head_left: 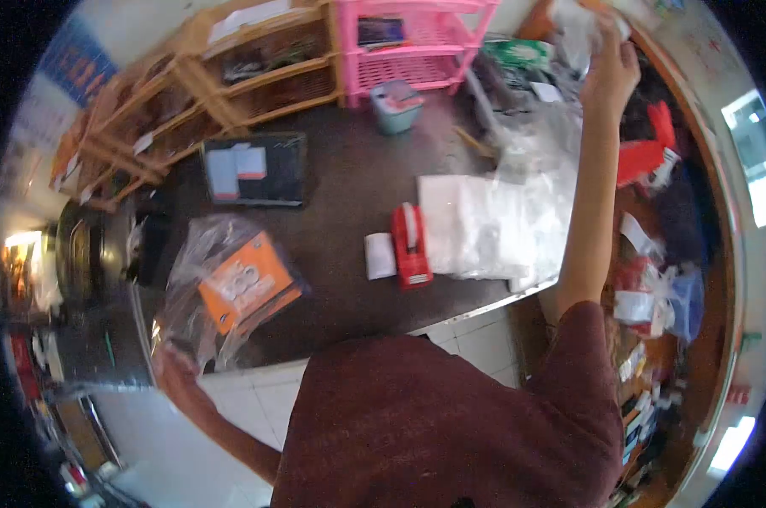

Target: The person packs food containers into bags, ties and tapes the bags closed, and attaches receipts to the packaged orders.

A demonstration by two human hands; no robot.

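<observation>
My right hand point(611, 74) is raised at the upper right, fingers closed on a crumpled whitish plastic bag point(573, 35). My left hand point(178, 366) is low at the table's front left edge, against the lower end of a clear plastic bag point(192, 317). Blur smears its fingers, so its grip on that bag is unclear. An orange box point(252, 284) with a dark side lies in or on the clear bag. Right of it are a small white packet point(380, 256) and a red tape dispenser point(412, 250). A stack of white plastic bags point(476, 224) lies beside the dispenser.
Wooden shelves point(269, 85) and a pink plastic rack point(408, 72) line the back of the dark table point(341, 169). A black tray point(281, 182) with papers and a grey-green container point(396, 114) stand before them. More plastic bags point(527, 144) crowd the right side.
</observation>
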